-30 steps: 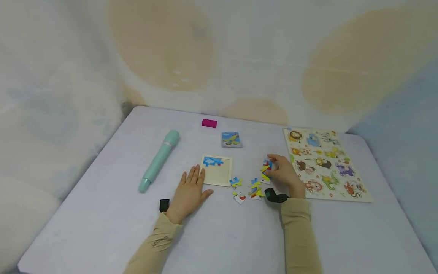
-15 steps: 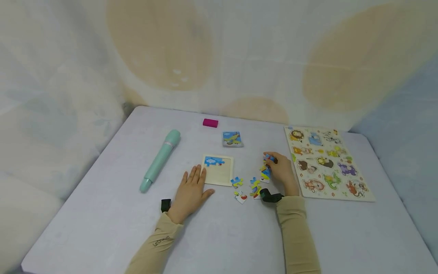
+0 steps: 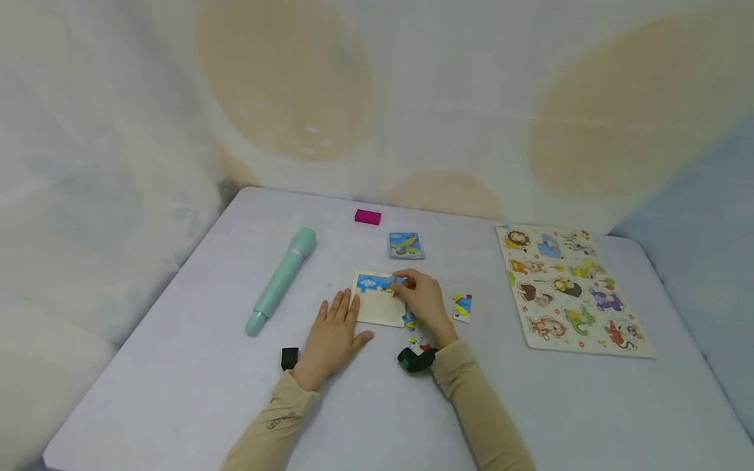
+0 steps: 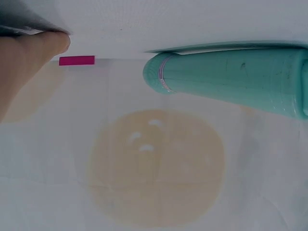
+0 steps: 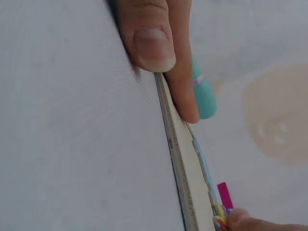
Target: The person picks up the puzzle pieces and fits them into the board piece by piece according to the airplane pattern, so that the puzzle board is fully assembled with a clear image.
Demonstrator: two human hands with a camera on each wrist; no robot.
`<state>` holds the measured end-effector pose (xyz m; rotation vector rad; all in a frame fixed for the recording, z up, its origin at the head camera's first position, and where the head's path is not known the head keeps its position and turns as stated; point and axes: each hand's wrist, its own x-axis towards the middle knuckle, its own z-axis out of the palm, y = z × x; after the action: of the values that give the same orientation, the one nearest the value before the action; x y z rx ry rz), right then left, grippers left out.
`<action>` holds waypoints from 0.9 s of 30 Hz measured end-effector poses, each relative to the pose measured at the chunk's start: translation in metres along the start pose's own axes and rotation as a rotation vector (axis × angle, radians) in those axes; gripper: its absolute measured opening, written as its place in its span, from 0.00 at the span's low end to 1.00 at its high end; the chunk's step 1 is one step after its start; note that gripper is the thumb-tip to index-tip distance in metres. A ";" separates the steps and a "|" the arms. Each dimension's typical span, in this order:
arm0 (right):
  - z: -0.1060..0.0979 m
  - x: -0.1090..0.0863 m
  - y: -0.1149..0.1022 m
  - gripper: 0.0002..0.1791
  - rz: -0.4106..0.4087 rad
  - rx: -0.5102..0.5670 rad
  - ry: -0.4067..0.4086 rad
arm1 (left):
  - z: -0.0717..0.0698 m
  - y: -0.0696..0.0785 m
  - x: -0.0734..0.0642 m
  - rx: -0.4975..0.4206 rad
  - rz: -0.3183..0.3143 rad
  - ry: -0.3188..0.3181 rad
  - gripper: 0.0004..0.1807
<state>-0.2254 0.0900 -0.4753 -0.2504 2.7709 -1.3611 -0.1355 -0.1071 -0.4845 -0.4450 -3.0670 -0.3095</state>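
Note:
A shallow wooden puzzle tray (image 3: 379, 313) lies mid-table, with blue sky pieces (image 3: 372, 282) along its far side. My left hand (image 3: 332, 337) rests flat beside it, straight fingers touching its left edge. At the tray's far right corner, my right hand (image 3: 425, 301) pinches a small jigsaw piece (image 5: 220, 216) between thumb and finger; the hand partly covers the piece in the head view. More loose jigsaw pieces (image 3: 418, 345) lie under and beside the right wrist, partly hidden. Another piece (image 3: 462, 306) lies to the right of that hand.
A mint-green tube (image 3: 283, 281) lies to the left. Behind the tray are a flat square airplane picture (image 3: 405, 245) and a magenta block (image 3: 368, 217). An animal puzzle board (image 3: 580, 291) lies on the right. Fabric walls stand behind the table.
My right hand has picked up a jigsaw piece from the loose ones on the right and carried it left to the tray's far right corner. The left hand stays at the tray's edge.

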 end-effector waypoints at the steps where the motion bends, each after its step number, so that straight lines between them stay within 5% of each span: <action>1: 0.003 0.000 0.000 0.15 -0.004 -0.028 0.008 | 0.000 0.000 -0.001 0.001 0.001 0.003 0.43; 10: 0.011 0.009 -0.005 0.16 0.039 -0.103 0.126 | -0.005 -0.004 0.002 0.020 0.002 0.003 0.43; 14: 0.005 0.014 -0.003 0.19 0.076 -0.110 0.070 | -0.003 -0.002 0.006 0.009 -0.002 0.009 0.43; 20: -0.050 0.000 0.025 0.23 0.097 0.024 -0.098 | 0.003 0.005 0.008 -0.032 0.013 -0.026 0.43; 27: -0.093 -0.026 0.060 0.28 0.159 -0.091 -0.121 | -0.003 -0.006 0.007 0.027 -0.019 -0.019 0.43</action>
<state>-0.2180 0.2032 -0.4665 -0.1085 2.6906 -1.1459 -0.1443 -0.1117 -0.4826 -0.4207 -3.0914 -0.2649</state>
